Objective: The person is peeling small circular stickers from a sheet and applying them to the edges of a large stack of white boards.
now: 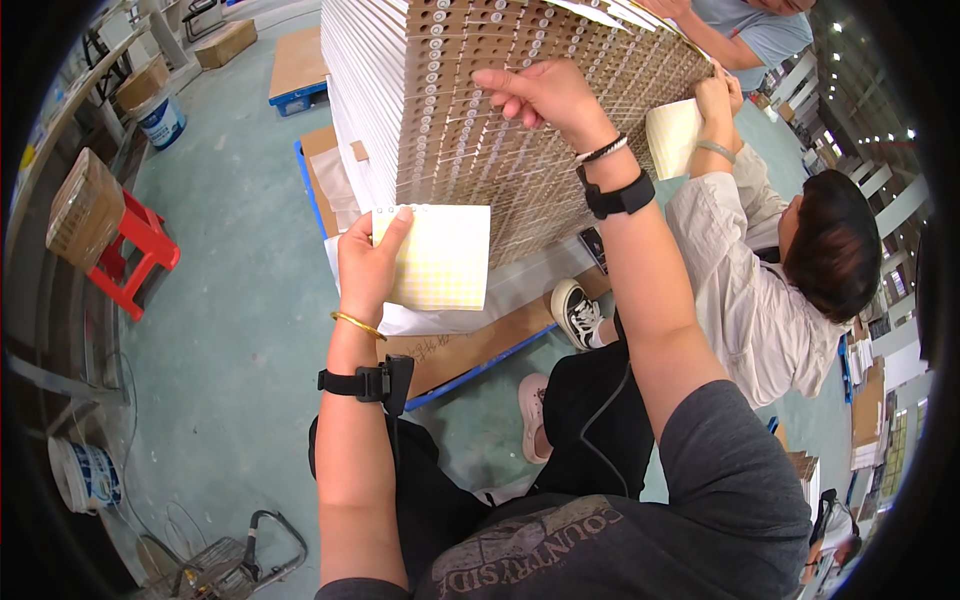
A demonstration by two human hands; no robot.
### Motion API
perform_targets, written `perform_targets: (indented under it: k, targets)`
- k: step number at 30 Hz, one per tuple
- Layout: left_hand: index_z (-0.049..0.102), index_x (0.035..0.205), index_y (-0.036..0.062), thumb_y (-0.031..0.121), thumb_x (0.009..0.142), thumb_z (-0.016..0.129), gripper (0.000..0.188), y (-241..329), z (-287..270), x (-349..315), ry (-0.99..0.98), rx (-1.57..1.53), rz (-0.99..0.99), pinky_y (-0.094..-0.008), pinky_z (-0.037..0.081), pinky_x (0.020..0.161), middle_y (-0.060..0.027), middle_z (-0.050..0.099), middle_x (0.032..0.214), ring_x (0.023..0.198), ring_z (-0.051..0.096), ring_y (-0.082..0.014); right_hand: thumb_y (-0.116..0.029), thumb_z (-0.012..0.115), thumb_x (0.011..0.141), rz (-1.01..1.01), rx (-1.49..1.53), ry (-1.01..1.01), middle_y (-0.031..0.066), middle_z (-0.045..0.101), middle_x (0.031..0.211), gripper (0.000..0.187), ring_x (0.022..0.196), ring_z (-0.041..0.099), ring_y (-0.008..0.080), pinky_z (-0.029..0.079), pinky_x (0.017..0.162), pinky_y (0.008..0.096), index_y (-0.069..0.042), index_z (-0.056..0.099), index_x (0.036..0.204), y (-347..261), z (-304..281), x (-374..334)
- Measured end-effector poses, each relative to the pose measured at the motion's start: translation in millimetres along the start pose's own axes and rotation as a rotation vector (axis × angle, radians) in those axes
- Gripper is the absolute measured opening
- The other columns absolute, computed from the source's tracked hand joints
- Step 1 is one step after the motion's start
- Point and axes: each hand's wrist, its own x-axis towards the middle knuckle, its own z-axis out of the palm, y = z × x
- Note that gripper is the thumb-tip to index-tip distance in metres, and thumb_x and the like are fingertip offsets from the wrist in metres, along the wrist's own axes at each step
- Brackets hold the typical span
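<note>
My left hand (372,262) pinches a square pale-yellow checked sheet (440,265) near its top left corner, thumb on top. Small round pieces line that sheet's upper edge. My right hand (545,97) is raised in front of a tall brown surface (500,165) with rows of holes, many bearing small white rings. Its fingers are curled in with the thumb against them; whatever they may hold is too small to make out. That brown face belongs to a large stack with white layered edges (365,90).
At right, a co-worker in a beige jacket (735,270) holds a similar yellow sheet (673,138) by the stack. Another person in a blue shirt (775,45) stands behind it. A blue-edged pallet (470,370) lies underneath. Leftward are a red stool (140,250), a carton (85,205) and buckets (160,120).
</note>
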Motion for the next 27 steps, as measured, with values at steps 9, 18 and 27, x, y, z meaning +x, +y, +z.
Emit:
perform_targets:
  k: [9,18,27]
  targets:
    - [0.067,0.094,-0.0025,0.022,0.086,0.068,0.026,6,-2,-3,-0.028,-0.009,0.055,-0.0221,0.048,0.064,-0.005,0.068,0.083,0.071,0.061,-0.0076,-0.042,0.076,0.075,-0.023,-0.033,-0.12,0.0036,0.063,0.06,0.041,0.048,0.054,0.0058,0.044,0.044,0.0191,-0.002,0.07,0.073,-7,11,-23]
    - [0.068,0.095,-0.0026,0.023,0.085,0.069,0.027,11,1,-5,-0.059,0.018,0.076,-0.0215,0.048,0.062,-0.0061,0.069,0.083,0.071,0.062,-0.0077,-0.013,0.067,0.082,-0.409,-0.156,-0.344,0.0083,0.066,0.081,0.015,0.074,0.062,0.0157,0.049,0.068,0.0284,-0.002,0.068,0.092,13,56,-73]
    - [0.068,0.092,-0.0019,0.023,0.085,0.069,0.026,13,3,-7,-0.054,-0.028,0.073,-0.022,0.048,0.062,-0.0055,0.069,0.082,0.07,0.062,-0.0075,-0.012,0.068,0.079,-0.565,-0.187,-0.226,0.0076,0.062,0.075,0.009,0.068,0.061,0.0205,0.049,0.063,0.0316,-0.004,0.066,0.082,18,65,-77]
